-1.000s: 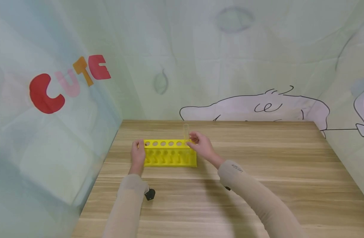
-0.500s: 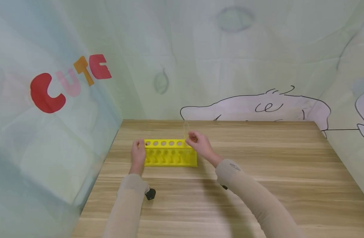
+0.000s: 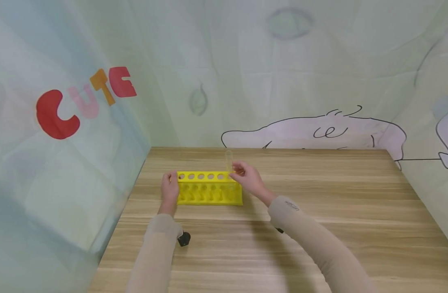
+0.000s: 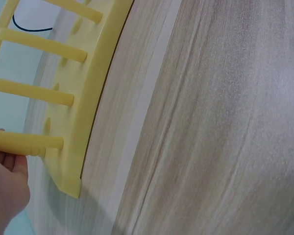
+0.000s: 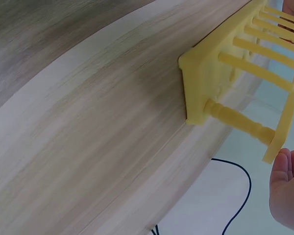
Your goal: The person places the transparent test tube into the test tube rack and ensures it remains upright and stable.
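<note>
A yellow test tube rack (image 3: 209,199) stands upright on the wooden table, a row of round holes along its top bar. My left hand (image 3: 169,189) grips its left end; in the left wrist view, curled fingers of that hand (image 4: 10,186) wrap the end post. At the rack's right end, a clear test tube (image 3: 229,158) rises upright from the last hole. Thumb and fingers of my right hand (image 3: 249,179) pinch it just above the top bar. The right wrist view shows part of this hand (image 5: 288,193) beside the rack's (image 5: 201,68) top bar; the tube barely shows there.
The wood-grain table (image 3: 319,195) reaches well to the right of the rack and toward me. Behind and to the left hangs a printed cloth (image 3: 172,81) with coloured letters and a cartoon outline. A dark cable (image 5: 247,181) lies beyond the table edge.
My right hand has shifted slightly left and back again at the tube, whose top sits a touch higher than a second ago. The left hand and the rack have stayed in place.
</note>
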The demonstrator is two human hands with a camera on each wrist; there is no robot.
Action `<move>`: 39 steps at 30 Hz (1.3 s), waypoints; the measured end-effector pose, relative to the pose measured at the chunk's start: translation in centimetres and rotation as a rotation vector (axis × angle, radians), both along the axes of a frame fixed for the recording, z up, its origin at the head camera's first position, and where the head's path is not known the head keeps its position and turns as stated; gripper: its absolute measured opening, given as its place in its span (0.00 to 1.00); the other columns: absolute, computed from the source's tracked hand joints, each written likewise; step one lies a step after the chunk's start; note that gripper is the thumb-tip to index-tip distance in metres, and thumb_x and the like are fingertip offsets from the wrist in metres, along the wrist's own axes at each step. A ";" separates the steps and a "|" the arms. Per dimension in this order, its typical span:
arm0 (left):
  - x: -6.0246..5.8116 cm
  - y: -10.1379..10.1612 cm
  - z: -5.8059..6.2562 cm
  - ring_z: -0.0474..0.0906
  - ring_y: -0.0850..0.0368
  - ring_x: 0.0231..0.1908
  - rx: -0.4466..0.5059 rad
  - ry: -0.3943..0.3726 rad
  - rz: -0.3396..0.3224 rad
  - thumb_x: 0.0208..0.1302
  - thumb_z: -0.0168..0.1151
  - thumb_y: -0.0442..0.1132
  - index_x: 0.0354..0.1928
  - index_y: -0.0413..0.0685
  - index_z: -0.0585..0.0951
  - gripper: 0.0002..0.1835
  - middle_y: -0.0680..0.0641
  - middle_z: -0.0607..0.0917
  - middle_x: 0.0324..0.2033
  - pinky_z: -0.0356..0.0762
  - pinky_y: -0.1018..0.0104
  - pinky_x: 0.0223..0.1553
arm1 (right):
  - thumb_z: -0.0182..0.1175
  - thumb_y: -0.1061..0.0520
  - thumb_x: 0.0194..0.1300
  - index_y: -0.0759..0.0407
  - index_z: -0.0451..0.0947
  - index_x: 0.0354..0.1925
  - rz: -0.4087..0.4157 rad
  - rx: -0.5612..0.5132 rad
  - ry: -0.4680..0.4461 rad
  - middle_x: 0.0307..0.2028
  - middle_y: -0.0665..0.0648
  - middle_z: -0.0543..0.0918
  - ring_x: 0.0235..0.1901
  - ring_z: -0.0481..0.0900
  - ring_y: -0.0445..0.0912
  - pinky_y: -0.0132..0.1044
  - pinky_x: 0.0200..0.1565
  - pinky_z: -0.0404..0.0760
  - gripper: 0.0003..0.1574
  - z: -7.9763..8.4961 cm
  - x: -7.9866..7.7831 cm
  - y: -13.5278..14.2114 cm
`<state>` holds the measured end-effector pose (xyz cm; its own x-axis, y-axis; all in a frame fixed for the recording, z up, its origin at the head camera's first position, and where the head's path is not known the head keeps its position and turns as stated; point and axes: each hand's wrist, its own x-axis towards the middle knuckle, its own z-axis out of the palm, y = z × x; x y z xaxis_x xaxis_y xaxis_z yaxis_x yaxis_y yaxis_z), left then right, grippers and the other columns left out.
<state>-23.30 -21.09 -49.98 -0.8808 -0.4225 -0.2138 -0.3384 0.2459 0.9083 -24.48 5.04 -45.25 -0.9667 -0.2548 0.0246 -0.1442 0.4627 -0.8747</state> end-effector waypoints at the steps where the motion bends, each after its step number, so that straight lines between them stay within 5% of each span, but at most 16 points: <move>1: 0.0 0.0 0.1 0.60 0.50 0.56 0.000 -0.001 -0.004 0.64 0.31 0.62 0.59 0.46 0.59 0.32 0.43 0.66 0.57 0.57 0.54 0.60 | 0.59 0.55 0.57 0.57 0.69 0.53 -0.003 0.006 -0.007 0.47 0.58 0.77 0.44 0.74 0.47 0.38 0.48 0.74 0.24 0.0 0.0 0.2; 14: 0.0 -1.5 0.5 0.61 0.50 0.55 0.005 -0.032 -0.004 0.60 0.29 0.67 0.62 0.49 0.56 0.36 0.44 0.64 0.59 0.62 0.53 0.56 | 0.57 0.53 0.58 0.60 0.68 0.52 -0.057 0.029 0.002 0.47 0.61 0.76 0.45 0.74 0.49 0.41 0.49 0.73 0.24 -0.3 0.0 4.6; 27: 0.0 -5.2 2.3 0.66 0.47 0.47 -0.221 0.094 -0.071 0.67 0.33 0.55 0.56 0.41 0.62 0.27 0.39 0.73 0.48 0.63 0.56 0.48 | 0.56 0.55 0.59 0.64 0.69 0.49 -0.075 -0.033 0.090 0.45 0.65 0.77 0.45 0.74 0.52 0.44 0.48 0.73 0.21 0.1 -0.2 7.9; 35: 0.6 -7.0 3.9 0.68 0.43 0.49 -0.370 0.104 -0.103 0.67 0.34 0.54 0.57 0.40 0.62 0.28 0.36 0.72 0.51 0.64 0.53 0.50 | 0.53 0.55 0.62 0.66 0.69 0.51 -0.048 0.076 0.113 0.46 0.64 0.77 0.46 0.73 0.53 0.45 0.48 0.72 0.22 0.2 0.5 10.6; 39: 1.1 -7.8 4.7 0.68 0.41 0.51 -0.542 0.091 -0.165 0.67 0.32 0.53 0.56 0.39 0.64 0.27 0.34 0.72 0.51 0.63 0.49 0.52 | 0.51 0.53 0.62 0.66 0.68 0.51 -0.046 0.134 0.140 0.48 0.65 0.76 0.48 0.72 0.54 0.47 0.49 0.70 0.23 0.3 0.7 12.4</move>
<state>-22.23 -28.90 -45.31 -0.9492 -0.3057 0.0748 -0.1823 0.7278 0.6611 -23.73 17.48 -44.93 -0.9668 -0.2208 0.1286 -0.2364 0.5823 -0.7779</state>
